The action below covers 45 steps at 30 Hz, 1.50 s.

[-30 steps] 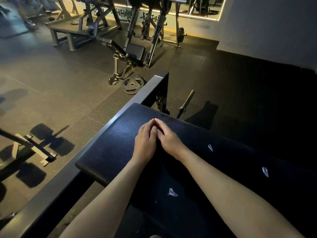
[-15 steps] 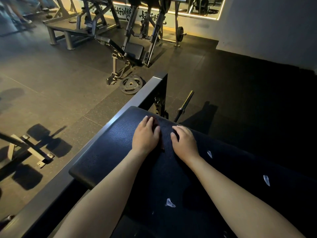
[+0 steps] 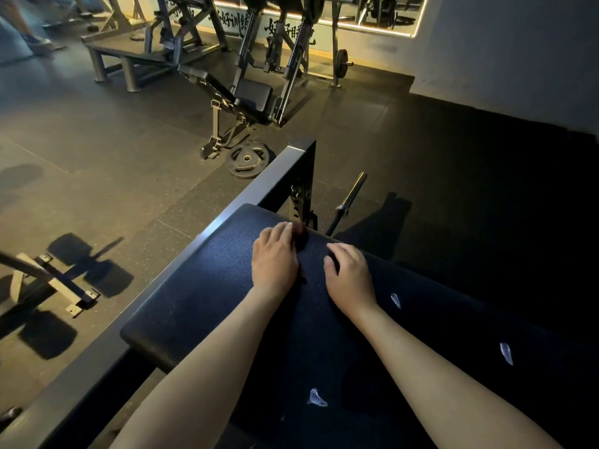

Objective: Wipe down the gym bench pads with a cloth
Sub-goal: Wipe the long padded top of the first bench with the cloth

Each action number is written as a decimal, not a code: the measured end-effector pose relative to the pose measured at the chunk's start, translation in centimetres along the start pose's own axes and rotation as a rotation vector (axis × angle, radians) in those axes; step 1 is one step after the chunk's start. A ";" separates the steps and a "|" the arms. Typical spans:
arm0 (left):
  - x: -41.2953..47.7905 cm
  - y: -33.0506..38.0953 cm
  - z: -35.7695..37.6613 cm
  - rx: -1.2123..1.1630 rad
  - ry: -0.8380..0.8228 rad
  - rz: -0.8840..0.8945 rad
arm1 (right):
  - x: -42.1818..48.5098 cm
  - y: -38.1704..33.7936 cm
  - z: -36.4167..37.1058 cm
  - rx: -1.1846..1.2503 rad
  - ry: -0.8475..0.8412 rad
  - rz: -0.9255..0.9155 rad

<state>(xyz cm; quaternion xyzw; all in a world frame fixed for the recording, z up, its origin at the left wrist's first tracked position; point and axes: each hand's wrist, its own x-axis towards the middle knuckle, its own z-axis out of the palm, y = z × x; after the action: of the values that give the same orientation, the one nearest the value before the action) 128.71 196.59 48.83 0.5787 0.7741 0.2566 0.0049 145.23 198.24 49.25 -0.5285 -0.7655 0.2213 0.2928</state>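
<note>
A black padded bench pad [image 3: 201,299] runs from the lower right up to the middle of the view. It has small white tears [image 3: 317,397] in its cover. My left hand [image 3: 274,257] lies flat near the pad's far end, pressing on a dark reddish cloth [image 3: 300,234] that shows only at the fingertips and along the hand's right side. My right hand [image 3: 350,273] rests palm down on the bare pad just to the right, fingers slightly spread, a small gap away from the cloth.
A grey steel frame beam [image 3: 259,189] runs along the pad's left side. On the floor beyond lie a barbell [image 3: 351,196] and a weight plate [image 3: 248,159]. Another bench machine [image 3: 249,92] stands further back, and a small stand [image 3: 55,283] at left.
My hands were touching at mid-pad; they have separated and slid toward the pad's far end. The cloth now shows beside my left hand.
</note>
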 end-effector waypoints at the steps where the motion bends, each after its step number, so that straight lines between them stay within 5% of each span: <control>1: -0.2 0.7 0.1 -0.022 -0.036 0.038 | 0.0 0.0 -0.1 0.018 0.006 0.009; 6: -1.8 1.6 0.7 -0.025 -0.109 0.281 | 0.1 0.0 -0.1 0.048 0.039 0.009; 14: 1.2 -0.2 0.5 -0.029 -0.088 0.029 | -0.1 0.0 0.3 -0.045 -0.031 -0.038; 23: -2.4 3.1 1.5 -0.163 -0.111 0.362 | -1.1 0.0 -1.0 0.044 0.034 0.067; 29: -0.8 2.8 1.1 -0.098 -0.093 0.057 | -1.3 0.4 -1.5 -0.023 -0.051 0.028; 36: -2.8 5.9 1.9 -0.258 -0.198 0.313 | -2.1 0.7 -3.3 0.052 0.046 0.146; 39: -2.5 4.2 1.7 -0.151 -0.118 0.379 | -2.8 0.8 -3.0 -0.009 -0.004 0.088; 43: -1.8 4.0 1.3 -0.090 -0.125 0.114 | -3.0 0.6 -2.7 -0.119 -0.050 0.028; 45: -2.1 5.4 1.4 -0.170 -0.179 0.133 | -3.0 0.6 -3.1 -0.044 -0.059 0.055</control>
<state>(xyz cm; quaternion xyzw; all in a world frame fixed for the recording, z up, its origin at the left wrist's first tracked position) 134.69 196.33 49.22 0.6467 0.7061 0.2684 0.1060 148.54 195.69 50.51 -0.5491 -0.7635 0.2278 0.2523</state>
